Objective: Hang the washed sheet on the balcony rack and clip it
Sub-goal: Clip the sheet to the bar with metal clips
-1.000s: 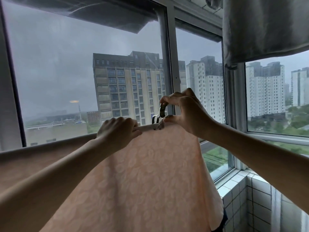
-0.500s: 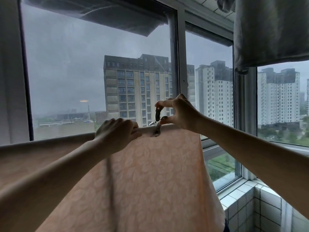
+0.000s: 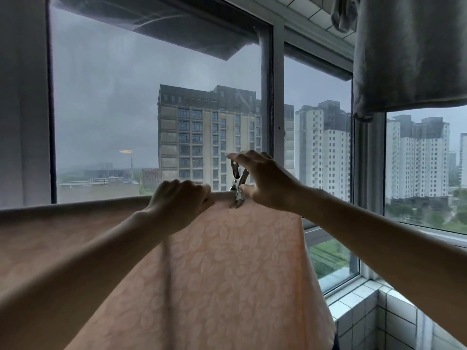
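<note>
Because the sheet is soft, damp-looking cloth draped over the rack's bar, we expect it to sag, slide and bunch under its own weight, so we judge the best hold to be right at the fold on top of the bar, where the cloth is doubled and backed by something stiff. Our left hand does that: its fingers curl over the top edge and grip the fabric against the bar, just beside the clip. Our right hand pinches the metal clip's handles between thumb and forefinger, and the clip's lower end sits at the fold; we cannot tell whether it bites the cloth yet. It looks small, springy and likely slick, so we would squeeze it near the handle tips. The sheet is pale peach with a faint leaf pattern, hanging in a broad smooth panel with one long vertical crease below our left hand, and it runs along the bar toward the left edge of view. Grey cloth hangs above on the right, in front of the window
</note>
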{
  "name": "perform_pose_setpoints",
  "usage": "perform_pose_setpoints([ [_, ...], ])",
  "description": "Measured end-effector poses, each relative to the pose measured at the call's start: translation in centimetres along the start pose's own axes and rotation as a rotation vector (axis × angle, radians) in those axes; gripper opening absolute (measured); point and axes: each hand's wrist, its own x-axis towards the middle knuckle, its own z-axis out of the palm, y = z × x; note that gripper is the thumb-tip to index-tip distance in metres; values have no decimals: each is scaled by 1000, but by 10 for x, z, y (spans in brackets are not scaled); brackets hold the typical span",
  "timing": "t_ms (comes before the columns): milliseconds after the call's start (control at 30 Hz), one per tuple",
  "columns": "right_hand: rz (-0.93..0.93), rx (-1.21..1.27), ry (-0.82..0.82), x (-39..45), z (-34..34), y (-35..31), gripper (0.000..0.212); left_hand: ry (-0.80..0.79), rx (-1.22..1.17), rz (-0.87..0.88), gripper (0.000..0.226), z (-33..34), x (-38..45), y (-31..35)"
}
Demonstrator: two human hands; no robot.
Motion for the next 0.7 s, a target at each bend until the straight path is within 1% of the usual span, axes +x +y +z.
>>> perform_pose_setpoints([
  [133,-83,-111,61,-2,2,-17,60,10,0,-13,31,-12,-15,-11],
  [233,-143,-119,93,-5,9,-39,54,47,4,-28,34,-24,-33,-23],
  [333,-185,-121,91,-5,22,-64,51,40,27,-81,37,-36,-53,-36],
  [500,-211,-83,68,0,47,-110,49,31,66,-136,29,-61,-97,-68],
  [567,-215,-15,68,1,53,-131,51,28,78,-153,26,-72,-118,-85],
  [700,-225,45,92,4,62,-181,48,-39,210,-172,38,-93,-160,-120],
])
